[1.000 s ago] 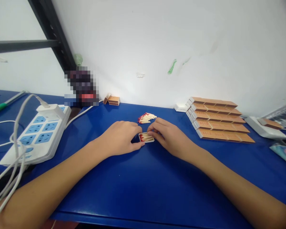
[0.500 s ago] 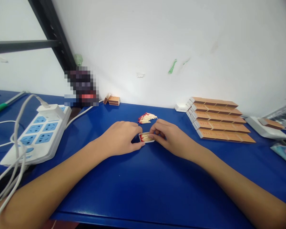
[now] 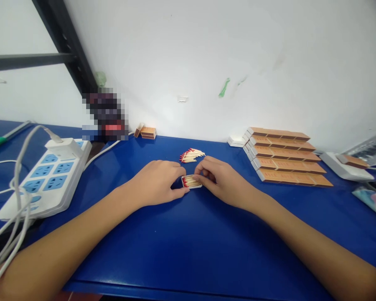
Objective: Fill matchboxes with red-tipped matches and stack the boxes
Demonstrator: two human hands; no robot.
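Observation:
A small white matchbox tray (image 3: 195, 187) lies on the blue tabletop, filled with red-tipped matches (image 3: 190, 181) whose heads point left. My left hand (image 3: 159, 183) grips the tray's left end between thumb and fingers. Over the right end, my right hand (image 3: 219, 179) is closed in a pinch, its thumb and fingertips on the plain ends of the matches. Its fingers partly hide that end of the tray. Just behind the tray is a loose pile of matches (image 3: 191, 156), heads also to the left.
Stacked matchboxes (image 3: 288, 154) stand at the right, beside white trays (image 3: 236, 142). More matchboxes (image 3: 148, 133) sit by the wall. At left lies a power strip (image 3: 47, 179) with white cables. A white device (image 3: 344, 167) with a matchbox on it is at far right.
Both hands keep their places at the tray, with hardly any finger movement visible. The whole view has shifted slightly.

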